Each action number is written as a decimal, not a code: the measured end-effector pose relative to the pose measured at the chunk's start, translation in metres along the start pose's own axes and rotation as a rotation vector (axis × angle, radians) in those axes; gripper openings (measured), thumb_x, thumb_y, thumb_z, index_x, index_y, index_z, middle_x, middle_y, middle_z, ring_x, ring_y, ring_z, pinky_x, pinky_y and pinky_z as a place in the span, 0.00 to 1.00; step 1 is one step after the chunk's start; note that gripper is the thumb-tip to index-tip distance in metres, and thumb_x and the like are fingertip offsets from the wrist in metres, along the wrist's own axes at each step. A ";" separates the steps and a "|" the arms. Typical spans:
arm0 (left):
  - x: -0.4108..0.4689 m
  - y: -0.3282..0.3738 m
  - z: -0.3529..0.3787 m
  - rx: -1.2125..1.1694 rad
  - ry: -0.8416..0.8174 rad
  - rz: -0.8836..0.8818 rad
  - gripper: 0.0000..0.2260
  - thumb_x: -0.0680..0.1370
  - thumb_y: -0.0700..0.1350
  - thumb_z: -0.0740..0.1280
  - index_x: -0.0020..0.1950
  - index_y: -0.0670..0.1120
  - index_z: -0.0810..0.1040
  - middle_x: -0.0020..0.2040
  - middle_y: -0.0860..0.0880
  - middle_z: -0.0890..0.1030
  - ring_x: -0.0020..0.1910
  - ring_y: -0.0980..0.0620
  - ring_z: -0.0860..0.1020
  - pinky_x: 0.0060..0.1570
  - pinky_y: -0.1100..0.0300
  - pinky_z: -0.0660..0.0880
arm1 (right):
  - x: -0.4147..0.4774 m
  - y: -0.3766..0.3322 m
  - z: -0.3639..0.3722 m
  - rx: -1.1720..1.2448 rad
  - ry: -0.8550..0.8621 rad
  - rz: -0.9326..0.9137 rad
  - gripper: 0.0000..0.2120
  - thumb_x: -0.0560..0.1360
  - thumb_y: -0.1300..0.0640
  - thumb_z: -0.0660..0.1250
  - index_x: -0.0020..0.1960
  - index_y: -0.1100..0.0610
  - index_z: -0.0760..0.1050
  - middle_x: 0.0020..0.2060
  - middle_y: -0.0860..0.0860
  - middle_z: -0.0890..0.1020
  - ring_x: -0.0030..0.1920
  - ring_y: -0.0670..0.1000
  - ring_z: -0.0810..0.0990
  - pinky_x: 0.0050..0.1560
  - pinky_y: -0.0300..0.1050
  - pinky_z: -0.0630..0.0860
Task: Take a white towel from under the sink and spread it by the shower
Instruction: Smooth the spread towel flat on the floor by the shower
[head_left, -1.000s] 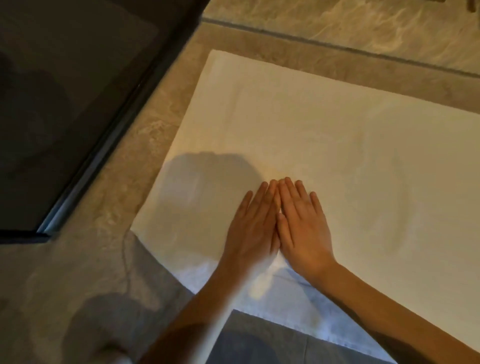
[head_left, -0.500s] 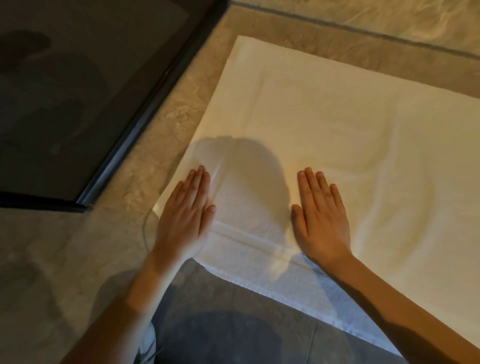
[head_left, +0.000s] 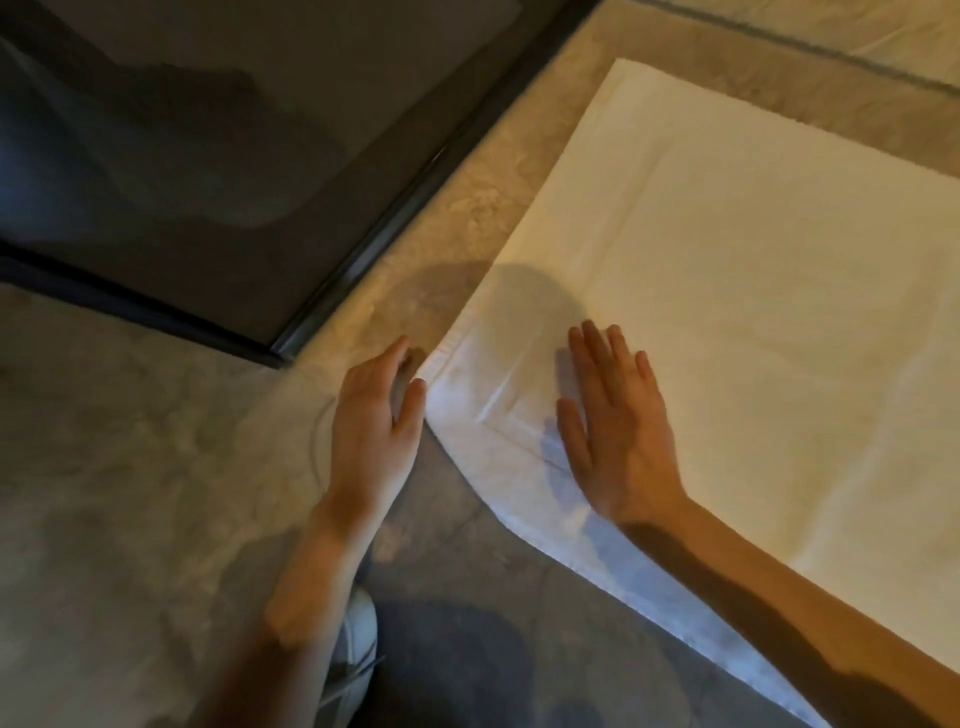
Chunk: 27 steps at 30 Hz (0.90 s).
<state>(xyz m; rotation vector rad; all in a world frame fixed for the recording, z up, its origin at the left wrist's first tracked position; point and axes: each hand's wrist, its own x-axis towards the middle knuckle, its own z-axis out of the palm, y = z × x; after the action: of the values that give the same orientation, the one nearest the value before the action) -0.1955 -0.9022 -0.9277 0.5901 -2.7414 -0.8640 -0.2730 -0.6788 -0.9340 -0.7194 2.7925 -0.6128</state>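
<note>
No words, labels, brand marks, numbers or signs can be read anywhere in the head view. The flat white terry towel (head_left: 753, 312), the mottled beige stone floor (head_left: 130, 441) and the dark-framed glass shower panel (head_left: 208, 156) all show plain, unmarked surfaces.

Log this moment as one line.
towel: spread flat beside shower frame | left hand: open, at towel corner | right hand: flat on towel
</note>
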 end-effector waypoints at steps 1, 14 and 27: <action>-0.003 -0.001 0.000 0.016 0.011 0.027 0.18 0.79 0.45 0.67 0.69 0.42 0.74 0.60 0.45 0.80 0.61 0.51 0.76 0.59 0.60 0.72 | 0.005 -0.013 0.007 -0.031 -0.039 -0.069 0.27 0.83 0.47 0.49 0.79 0.56 0.54 0.78 0.52 0.55 0.79 0.54 0.50 0.78 0.53 0.47; 0.011 -0.020 -0.025 -0.462 -0.372 -0.046 0.19 0.74 0.42 0.74 0.63 0.50 0.75 0.51 0.54 0.81 0.53 0.55 0.80 0.54 0.63 0.77 | 0.015 -0.020 0.036 -0.223 -0.170 -0.151 0.30 0.81 0.41 0.46 0.80 0.49 0.43 0.79 0.48 0.50 0.78 0.49 0.43 0.77 0.47 0.35; -0.016 0.040 0.008 0.331 -0.128 0.197 0.20 0.80 0.45 0.61 0.72 0.42 0.68 0.67 0.43 0.73 0.66 0.46 0.70 0.66 0.52 0.67 | 0.011 -0.017 0.019 -0.046 -0.083 -0.188 0.27 0.81 0.51 0.49 0.79 0.57 0.55 0.78 0.55 0.57 0.79 0.56 0.51 0.78 0.55 0.48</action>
<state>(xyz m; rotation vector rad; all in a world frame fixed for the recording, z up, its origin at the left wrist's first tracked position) -0.1962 -0.8616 -0.9118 0.3170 -3.0199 -0.4200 -0.2702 -0.7047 -0.9440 -1.0010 2.6907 -0.5385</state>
